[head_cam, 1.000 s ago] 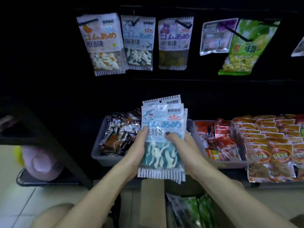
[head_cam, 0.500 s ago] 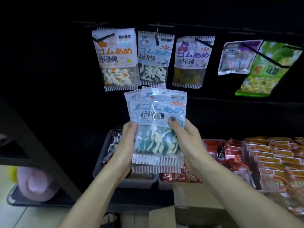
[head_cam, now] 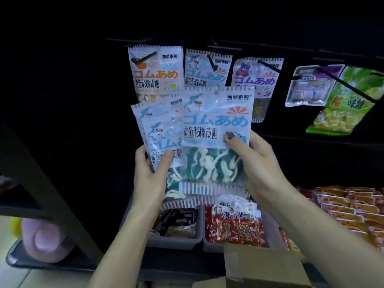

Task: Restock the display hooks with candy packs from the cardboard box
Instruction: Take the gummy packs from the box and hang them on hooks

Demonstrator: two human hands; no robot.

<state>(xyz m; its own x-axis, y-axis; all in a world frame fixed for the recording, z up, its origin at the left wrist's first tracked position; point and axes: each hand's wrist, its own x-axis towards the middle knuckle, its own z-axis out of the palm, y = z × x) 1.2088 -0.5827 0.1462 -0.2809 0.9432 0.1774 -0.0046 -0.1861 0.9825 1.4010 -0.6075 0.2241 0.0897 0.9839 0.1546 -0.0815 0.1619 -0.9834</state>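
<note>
**Shark gummy packs held up under the display hooks**

The right hand (head_cam: 257, 161) pinches one white-and-blue plastic shark gummy pack (head_cam: 216, 138), thumb on its front and fingers behind, and holds it upright in front of the dark display wall. Its top edge overlaps the lower part of the matching shark pack hanging on the black metal hook (head_cam: 212, 63) above. The left hand (head_cam: 151, 173) grips a small fanned bundle of the same shark packs (head_cam: 158, 129) just beside it, thumb pressed across the front, fingers curled behind; the bundle's right edge is tucked behind the single pack.

On the neighbouring hooks hang an orange-lettered egg gummy pack (head_cam: 155, 73) to the left and a purple-bear gummy pack (head_cam: 257, 80) to the right, then a clear pouch of pale cubes (head_cam: 305, 90) and a green bag of yellow candy (head_cam: 345, 104).

Below the hands, grey plastic bins (head_cam: 176, 243) hold dark-wrapped sweets and red snack packets (head_cam: 232, 225). The brown cardboard box (head_cam: 264, 267) stands open at the bottom right, under the right forearm.
</note>
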